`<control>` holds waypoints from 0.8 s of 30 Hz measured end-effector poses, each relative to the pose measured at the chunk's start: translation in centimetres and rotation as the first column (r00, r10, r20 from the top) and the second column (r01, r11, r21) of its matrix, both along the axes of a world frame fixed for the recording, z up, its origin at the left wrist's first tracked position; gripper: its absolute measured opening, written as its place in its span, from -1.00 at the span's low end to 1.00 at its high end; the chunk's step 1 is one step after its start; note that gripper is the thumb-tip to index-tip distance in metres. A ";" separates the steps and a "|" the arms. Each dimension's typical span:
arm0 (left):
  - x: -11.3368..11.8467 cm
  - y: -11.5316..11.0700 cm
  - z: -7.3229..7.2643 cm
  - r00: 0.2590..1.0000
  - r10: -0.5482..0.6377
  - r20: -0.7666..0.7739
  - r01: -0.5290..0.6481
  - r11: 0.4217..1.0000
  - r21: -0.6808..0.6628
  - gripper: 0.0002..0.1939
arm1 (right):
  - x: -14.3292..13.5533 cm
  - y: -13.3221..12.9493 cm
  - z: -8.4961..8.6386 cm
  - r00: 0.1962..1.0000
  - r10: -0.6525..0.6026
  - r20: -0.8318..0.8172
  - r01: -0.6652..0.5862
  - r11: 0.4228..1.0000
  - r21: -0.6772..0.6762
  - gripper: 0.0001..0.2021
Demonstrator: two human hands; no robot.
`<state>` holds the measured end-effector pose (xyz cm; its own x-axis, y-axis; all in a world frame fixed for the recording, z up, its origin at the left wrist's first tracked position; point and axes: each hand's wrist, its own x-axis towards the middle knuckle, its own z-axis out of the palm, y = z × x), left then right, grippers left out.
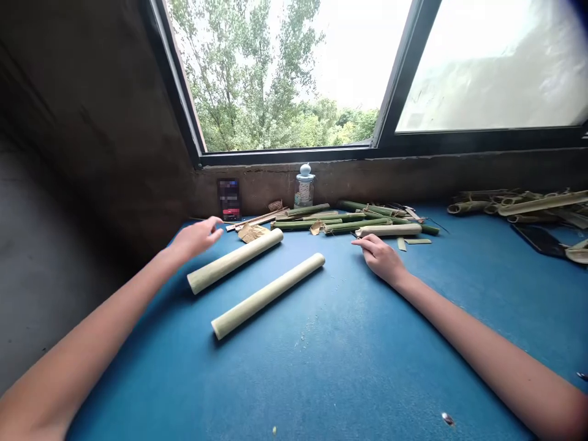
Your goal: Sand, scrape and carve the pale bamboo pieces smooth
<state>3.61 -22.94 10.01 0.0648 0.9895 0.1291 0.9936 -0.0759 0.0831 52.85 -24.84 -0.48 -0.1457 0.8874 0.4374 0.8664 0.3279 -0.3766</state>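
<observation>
My left hand (197, 237) hovers at the table's far left edge, its fingers bent and apart with nothing in them. It is nearest to a pale peeled bamboo piece (236, 260) and a dry brown husk (252, 233). A second peeled bamboo piece (269, 295) lies slantwise in front, apart from both hands. My right hand (381, 258) rests on the table with fingers curled together. Something small and dark shows by its fingertips, too small to make out. Just behind that hand lies a pale cylindrical piece (390, 229).
Several green bamboo sticks (331, 222) lie at the back. A phone (228, 199) leans on the wall beside a lidded jar (304, 187). At right are split bamboo pieces (542, 205) and a dark flat object (537, 240). Shavings dot the blue table (367, 361) under the window.
</observation>
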 end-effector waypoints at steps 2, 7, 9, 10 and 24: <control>-1.0 4.7 0.5 0.998 0.061 0.006 -0.062 0.997 0.045 -0.32 | 0.1 0.3 -0.2 1.000 0.023 -0.020 -0.022 1.000 0.004 -0.58; -1.4 13.8 2.0 0.989 0.146 0.004 -0.145 0.983 0.110 -0.21 | 0.5 0.9 -0.5 0.996 0.058 -0.072 -0.057 0.998 0.015 -0.56; -1.3 15.8 2.3 0.986 0.165 0.000 -0.163 0.978 0.132 -0.20 | 0.6 1.2 -0.6 0.994 0.062 -0.094 -0.061 0.998 0.017 -0.56; -1.4 16.5 2.2 0.985 0.170 -0.004 -0.168 0.975 0.146 -0.19 | 0.6 1.4 -0.6 0.992 0.064 -0.107 -0.063 0.998 0.017 -0.56; -6.3 14.2 -3.6 0.997 0.040 0.058 -0.054 0.963 0.265 -0.41 | 0.4 1.6 0.1 0.906 0.077 -0.416 -0.071 0.997 0.031 -0.63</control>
<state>-2.70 -8.71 6.37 0.0049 0.9208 0.3899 0.9915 -0.0553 0.1181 53.21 -23.24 -0.34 -0.0125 0.8739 0.4859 0.6048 0.3936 -0.6923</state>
